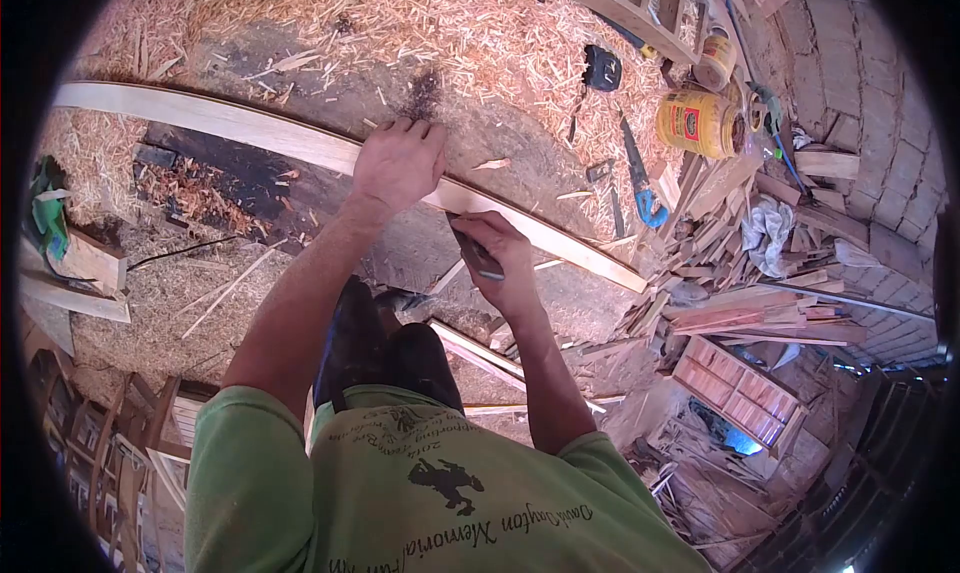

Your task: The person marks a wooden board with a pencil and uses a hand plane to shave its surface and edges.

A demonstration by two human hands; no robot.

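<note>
A long, pale wooden board [240, 123] runs slantwise across the workbench [500, 148]. My left hand [398, 168] lies over the middle of the board, its fingers curled over the far edge. Just to the right, at the board's near edge, my right hand [503, 258] grips a flat, dark tool with a shiny metal end [476, 253]. The tool's upper tip meets the near edge of the board; its exact kind cannot be made out.
Wood shavings cover much of the bench and floor. A blue-handled saw [640, 178], a black tape measure [602, 69] and a yellow jar [697, 125] lie to the right. Offcuts [760, 313] pile up beyond, near a wooden crate [740, 391]. A dark recess [215, 188] holds shavings.
</note>
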